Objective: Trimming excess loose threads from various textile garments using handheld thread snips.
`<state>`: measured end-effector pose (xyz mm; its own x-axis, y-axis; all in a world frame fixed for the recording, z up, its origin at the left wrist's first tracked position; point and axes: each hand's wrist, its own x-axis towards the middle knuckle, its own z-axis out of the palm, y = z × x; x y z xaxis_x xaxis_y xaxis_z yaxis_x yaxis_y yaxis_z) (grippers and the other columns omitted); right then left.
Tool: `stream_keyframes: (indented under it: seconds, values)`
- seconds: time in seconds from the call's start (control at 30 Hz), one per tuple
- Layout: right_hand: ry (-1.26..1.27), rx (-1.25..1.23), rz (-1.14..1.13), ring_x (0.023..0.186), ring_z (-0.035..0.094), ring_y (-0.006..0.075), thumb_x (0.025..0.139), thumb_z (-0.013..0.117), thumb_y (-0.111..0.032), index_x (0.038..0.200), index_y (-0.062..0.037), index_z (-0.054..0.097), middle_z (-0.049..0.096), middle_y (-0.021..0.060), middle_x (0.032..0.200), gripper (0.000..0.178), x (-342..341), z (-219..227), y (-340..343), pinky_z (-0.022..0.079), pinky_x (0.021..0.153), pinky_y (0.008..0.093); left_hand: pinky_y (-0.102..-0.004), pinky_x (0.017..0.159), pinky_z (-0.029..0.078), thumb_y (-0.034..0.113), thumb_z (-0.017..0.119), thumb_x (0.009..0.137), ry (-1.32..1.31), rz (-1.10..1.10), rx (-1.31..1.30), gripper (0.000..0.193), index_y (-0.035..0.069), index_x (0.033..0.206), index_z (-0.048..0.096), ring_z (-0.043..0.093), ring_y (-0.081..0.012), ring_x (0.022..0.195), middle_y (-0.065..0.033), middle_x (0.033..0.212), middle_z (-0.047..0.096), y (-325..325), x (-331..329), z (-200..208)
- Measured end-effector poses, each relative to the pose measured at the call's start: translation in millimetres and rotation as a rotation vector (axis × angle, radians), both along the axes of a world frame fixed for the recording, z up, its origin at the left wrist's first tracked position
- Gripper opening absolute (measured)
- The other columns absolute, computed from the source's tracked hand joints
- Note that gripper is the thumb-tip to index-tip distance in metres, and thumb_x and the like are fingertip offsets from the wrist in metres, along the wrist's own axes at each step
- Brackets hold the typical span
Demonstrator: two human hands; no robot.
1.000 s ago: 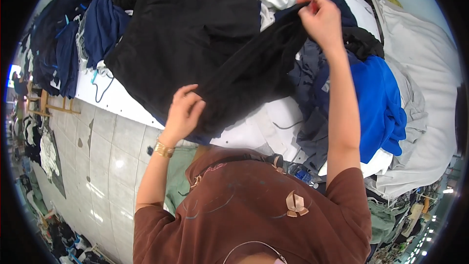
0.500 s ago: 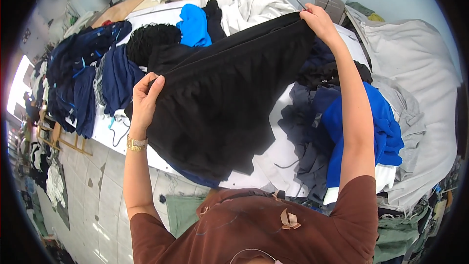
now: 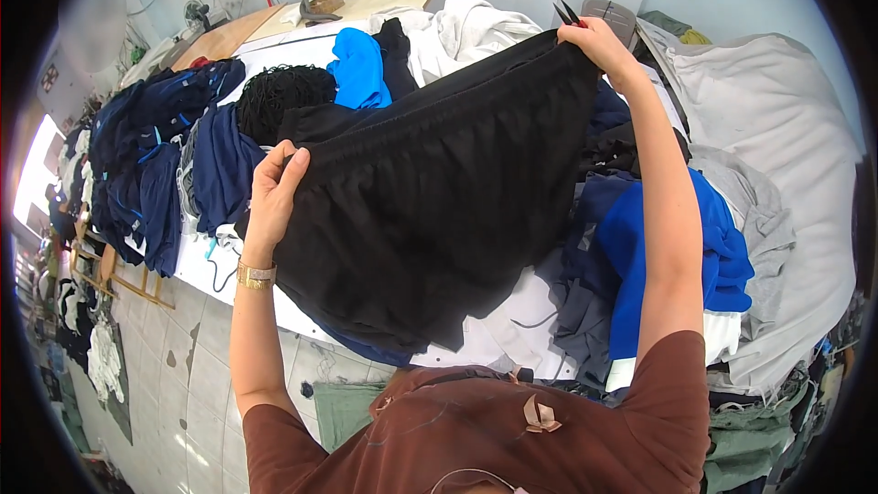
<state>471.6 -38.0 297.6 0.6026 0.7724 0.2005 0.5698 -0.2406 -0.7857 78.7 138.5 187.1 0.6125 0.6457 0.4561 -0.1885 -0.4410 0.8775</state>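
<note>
A pair of black shorts (image 3: 430, 201) with a gathered elastic waistband is stretched between my two hands above the table. My left hand (image 3: 276, 178) pinches the left end of the waistband, thumb on top. Farther off and higher, my right hand (image 3: 599, 48) grips the other end. Dark-bladed thread snips (image 3: 569, 16) with a bit of red also stick out of my right hand, blades pointing up and away. The body of the shorts hangs down toward me, its lower edge over the white table (image 3: 498, 334).
Navy garments (image 3: 151, 151) pile up at the left, beside black cords (image 3: 285, 96) and a bright blue cloth (image 3: 359, 69). White fabric (image 3: 476, 37) lies at the back. Blue cloth (image 3: 722, 247) and grey scraps (image 3: 585, 311) lie right, near a large grey-covered heap (image 3: 777, 128).
The waistband has been drawn straighter between my hands, and the shorts' right side now hangs wider and lower. The snips' blades show more spread above my right hand.
</note>
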Motion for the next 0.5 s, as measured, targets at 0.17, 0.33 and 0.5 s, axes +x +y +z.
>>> stream_keyframes:
  seconds: [0.17, 0.33, 0.5]
  values:
    - [0.029, -0.031, 0.016, 0.059, 0.045, 0.0068, 0.074, 0.059, -0.029, 0.071, -0.0077, 0.057, 0.052, -0.0038, 0.067, 0.022, -7, -3, 1, 0.031, 0.053, 0.0242, -0.0193, 0.058, 0.026, 0.018, 0.06, 0.093, 0.096, 0.056, 0.152, 0.024, 0.005, 0.075, 0.049, 0.031, -0.0013, 0.066, 0.0084, 0.069, 0.038, -3, -2, 1]
    - [0.072, -0.043, 0.028, 0.055, 0.045, 0.0062, 0.075, 0.06, -0.029, 0.078, -0.0087, 0.057, 0.051, -0.0048, 0.066, 0.021, -9, -7, -5, 0.03, 0.047, 0.0241, -0.0178, 0.067, 0.036, 0.017, 0.062, 0.09, 0.134, 0.066, 0.275, 0.018, 0.0, 0.091, 0.06, 0.044, -0.0032, 0.071, 0.0043, 0.076, 0.055, -13, -1, 6]
    - [0.245, 0.009, 0.165, 0.048, 0.043, 0.0041, 0.075, 0.069, -0.033, 0.089, -0.0118, 0.059, 0.05, -0.0059, 0.064, 0.027, 8, -15, -16, 0.025, 0.04, 0.0215, -0.0163, 0.065, 0.034, 0.018, 0.052, 0.096, 0.05, -0.15, 0.047, 0.01, 0.008, 0.098, 0.054, 0.043, -0.0018, 0.077, 0.0017, 0.122, 0.049, -20, -17, 4]
